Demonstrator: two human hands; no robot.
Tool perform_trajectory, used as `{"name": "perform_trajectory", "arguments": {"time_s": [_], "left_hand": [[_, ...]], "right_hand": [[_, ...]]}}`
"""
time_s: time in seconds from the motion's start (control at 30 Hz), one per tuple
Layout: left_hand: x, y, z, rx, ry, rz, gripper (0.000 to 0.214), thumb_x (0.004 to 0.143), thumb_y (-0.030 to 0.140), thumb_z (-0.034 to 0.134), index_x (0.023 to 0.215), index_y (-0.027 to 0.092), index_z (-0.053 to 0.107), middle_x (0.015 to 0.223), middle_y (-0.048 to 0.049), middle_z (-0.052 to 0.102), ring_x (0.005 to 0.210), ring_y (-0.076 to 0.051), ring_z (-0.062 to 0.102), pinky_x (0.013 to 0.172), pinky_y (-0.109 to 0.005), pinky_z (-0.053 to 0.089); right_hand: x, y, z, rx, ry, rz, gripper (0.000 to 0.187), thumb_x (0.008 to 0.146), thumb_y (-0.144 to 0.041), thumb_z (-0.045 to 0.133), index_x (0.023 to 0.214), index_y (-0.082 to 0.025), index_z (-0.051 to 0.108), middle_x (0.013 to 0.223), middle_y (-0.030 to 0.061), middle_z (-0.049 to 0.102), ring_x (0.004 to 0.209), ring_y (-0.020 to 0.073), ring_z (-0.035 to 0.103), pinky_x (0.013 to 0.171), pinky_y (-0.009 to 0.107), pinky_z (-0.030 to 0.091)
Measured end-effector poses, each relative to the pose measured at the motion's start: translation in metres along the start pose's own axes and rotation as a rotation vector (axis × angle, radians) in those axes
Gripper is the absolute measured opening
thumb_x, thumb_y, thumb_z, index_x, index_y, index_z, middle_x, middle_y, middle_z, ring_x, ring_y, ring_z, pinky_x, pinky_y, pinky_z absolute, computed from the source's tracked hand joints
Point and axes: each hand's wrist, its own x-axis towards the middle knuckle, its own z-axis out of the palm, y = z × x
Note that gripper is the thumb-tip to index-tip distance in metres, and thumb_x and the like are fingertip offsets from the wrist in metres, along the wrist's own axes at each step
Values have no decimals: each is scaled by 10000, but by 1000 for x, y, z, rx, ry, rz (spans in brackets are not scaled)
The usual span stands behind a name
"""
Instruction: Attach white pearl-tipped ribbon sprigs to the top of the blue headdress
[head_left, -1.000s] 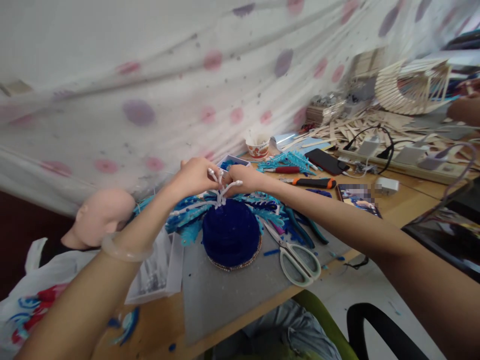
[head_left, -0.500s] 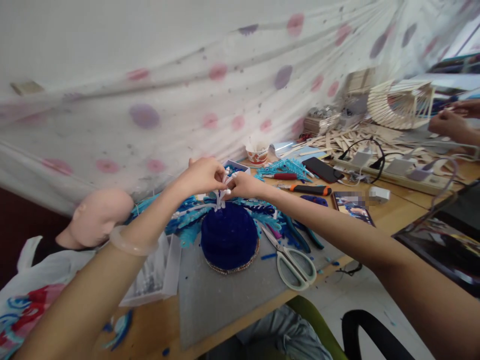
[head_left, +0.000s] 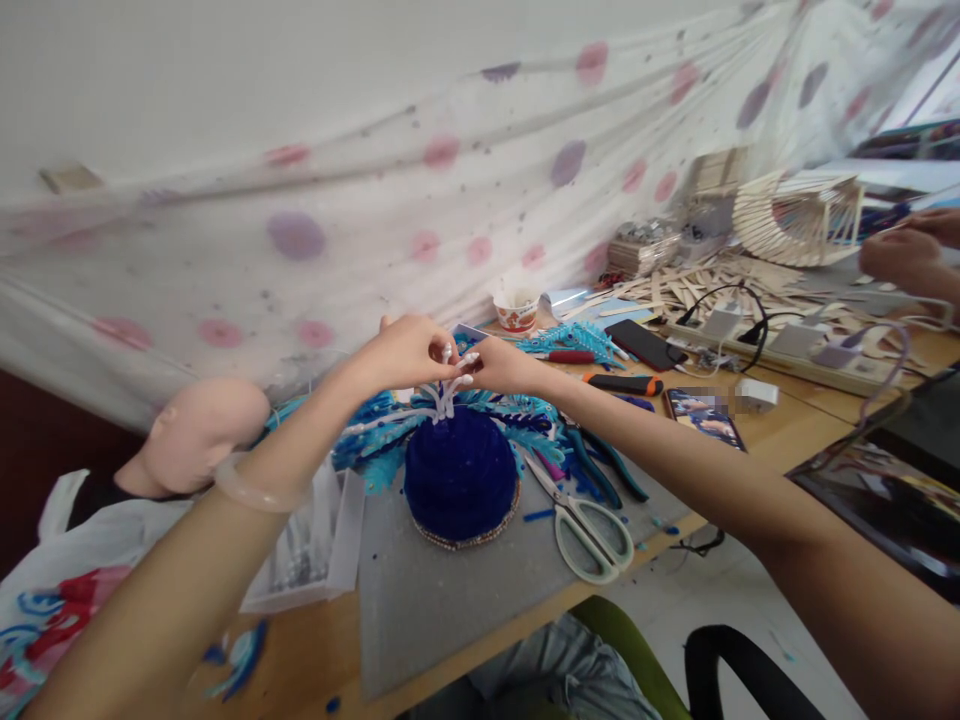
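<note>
A dark blue velvet, cap-like dome [head_left: 460,480] with a beaded rim rests on the grey mat. From its top rises a cluster of white stems [head_left: 447,400] with pale bead-like tips. My left hand [head_left: 409,352], fingers bent, pinches at the cluster from the left. Opposite it, my right hand [head_left: 504,366] has its fingertips closed on the stems from the right. Exactly which stem each hand grips is partly hidden by the fingers. Turquoise and blue feather-like pieces [head_left: 382,430] spread out behind and beside the dome.
Scissors [head_left: 592,535] and dark-handled pliers [head_left: 592,465] lie right of the dome. On the left are a white box [head_left: 341,540] and a mannequin head [head_left: 206,430]. Phones, a paper cup [head_left: 516,308], a power strip [head_left: 795,350] and wooden sticks stand further back. Another person's hands [head_left: 907,250] work at far right.
The white stems stand more spread apart at their tips, and my hands have moved slightly apart. The dome stays on the mat.
</note>
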Motion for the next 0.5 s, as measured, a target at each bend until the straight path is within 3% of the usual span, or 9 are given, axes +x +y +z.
{"name": "perform_trajectory", "arguments": {"time_s": [0.23,0.33,0.4,0.5], "left_hand": [[15,-2,-4,-45,-57,70,98,741,238,712,781,198,793,739,-16,762,760,-190,681,698,-278,430],[9,0,-11,-69,-28,81,126,731,218,734,835,198,802,806,-25,784,834,-206,699,754,-285,463],[-13,4,-16,-115,179,67,179,727,205,755,901,194,796,930,-40,799,938,-219,703,840,-306,485],[-64,15,-6,-210,828,-101,186,826,262,720,995,192,754,1018,-44,789,952,-203,699,896,-336,523]], "right_hand": [[0,3,0,64,-6,-26,158,732,-272,724,736,-121,771,559,-47,553,556,95,447,568,245,334],[1,5,2,76,10,-60,156,740,-265,732,745,-116,779,601,-21,616,598,114,502,593,252,361],[2,7,5,83,22,-87,170,763,-272,720,746,-115,783,629,-1,656,618,128,534,604,257,376],[3,11,7,99,26,-126,174,770,-281,728,746,-119,790,665,22,704,627,147,576,601,260,399]]}}
